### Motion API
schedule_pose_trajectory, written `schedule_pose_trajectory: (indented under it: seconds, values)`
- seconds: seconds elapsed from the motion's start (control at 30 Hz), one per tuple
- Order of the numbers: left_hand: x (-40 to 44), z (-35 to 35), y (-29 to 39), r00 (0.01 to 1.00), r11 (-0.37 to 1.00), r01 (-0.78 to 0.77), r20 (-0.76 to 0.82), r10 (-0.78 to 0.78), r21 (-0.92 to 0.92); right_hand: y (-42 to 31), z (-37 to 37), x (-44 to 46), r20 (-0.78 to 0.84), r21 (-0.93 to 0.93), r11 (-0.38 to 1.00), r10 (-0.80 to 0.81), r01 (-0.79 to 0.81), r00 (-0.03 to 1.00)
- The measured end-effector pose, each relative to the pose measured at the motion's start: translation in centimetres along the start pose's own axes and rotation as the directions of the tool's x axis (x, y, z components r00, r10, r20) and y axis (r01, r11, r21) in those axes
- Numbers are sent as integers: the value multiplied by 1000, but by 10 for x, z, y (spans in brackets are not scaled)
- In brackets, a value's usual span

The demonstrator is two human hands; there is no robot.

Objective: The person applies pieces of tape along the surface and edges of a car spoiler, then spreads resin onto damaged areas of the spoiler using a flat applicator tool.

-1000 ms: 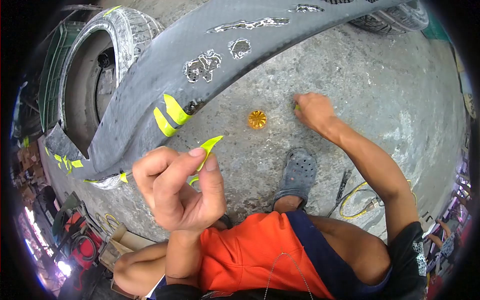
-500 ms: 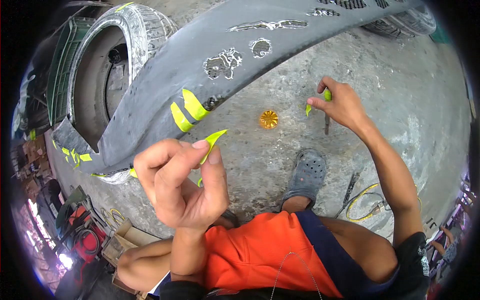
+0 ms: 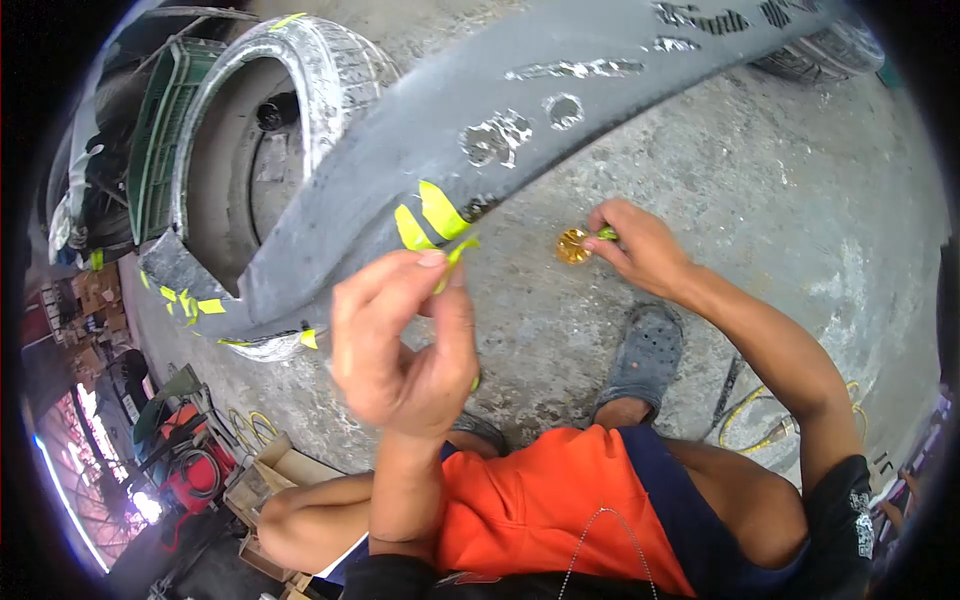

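My left hand (image 3: 405,340) is closed in a pinch on a small strip of yellow-green tape (image 3: 463,247), held up in front of a grey bumper-like panel (image 3: 370,190). Two wider tape pieces (image 3: 441,210) are stuck across the panel's lower edge, just behind that strip. Down by the floor, my right hand (image 3: 645,250) grips another yellow-green piece that looks like tape (image 3: 607,233); its fingers hide most of it. Right beside those fingertips, partly overlapped by them, sits a small amber, see-through dish (image 3: 571,246).
The panel has ragged holes edged in white and more tape at its left end. A tyre (image 3: 330,100) and a green crate (image 3: 165,140) stand behind it. A yellow hose (image 3: 765,437) lies right of my shoe (image 3: 645,360); a wooden box (image 3: 285,470) is at lower left.
My right hand has moved left and down to the amber dish. My left hand still pinches its strip, now nearer the taped edge in view. The whole view has shifted slightly.
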State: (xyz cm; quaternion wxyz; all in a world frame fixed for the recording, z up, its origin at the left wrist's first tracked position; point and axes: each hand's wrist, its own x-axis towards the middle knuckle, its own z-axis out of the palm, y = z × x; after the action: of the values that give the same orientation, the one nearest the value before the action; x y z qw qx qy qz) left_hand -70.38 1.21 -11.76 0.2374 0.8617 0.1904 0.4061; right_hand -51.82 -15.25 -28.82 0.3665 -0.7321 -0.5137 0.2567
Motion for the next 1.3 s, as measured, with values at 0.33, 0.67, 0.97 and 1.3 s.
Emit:
schedule_pose_trajectory:
  seconds: [0.33,0.67,0.97,1.3]
  values:
    - [12,12,5,999,997,-9,45,6,71,-8,-13,-5,24,253,919,308,-304,951]
    - [29,10,3,989,986,-100,124,83,133,-4,-12,-9,23,272,912,314,-308,949]
    - [39,6,9,990,970,-17,141,-18,244,-3,-9,-8,24,262,917,305,-301,952]
    - [41,0,12,975,975,83,187,-122,204,1,-10,-9,10,298,895,346,-333,938]
